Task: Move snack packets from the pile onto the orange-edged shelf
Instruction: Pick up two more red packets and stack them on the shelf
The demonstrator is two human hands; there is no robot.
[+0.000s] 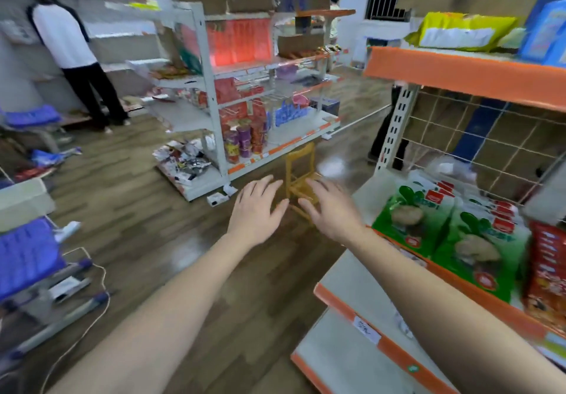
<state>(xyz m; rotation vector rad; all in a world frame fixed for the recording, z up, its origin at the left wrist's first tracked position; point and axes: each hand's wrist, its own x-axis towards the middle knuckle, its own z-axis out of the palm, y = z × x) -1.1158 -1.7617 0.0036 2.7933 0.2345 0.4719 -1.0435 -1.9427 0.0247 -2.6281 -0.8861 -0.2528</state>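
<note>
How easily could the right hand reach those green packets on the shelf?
Probably yes: the right hand is open and empty, just beside the green packets, with nothing between them.

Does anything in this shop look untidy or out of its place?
Yes. At the foot of the white rack, a loose heap of packets lies tumbled instead of lined up, and two small white packets lie on the wooden floor beside it.

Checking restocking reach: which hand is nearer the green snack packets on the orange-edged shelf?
Right. The right hand is open just left of the green snack packets; the left hand is farther left, beyond it.
</note>
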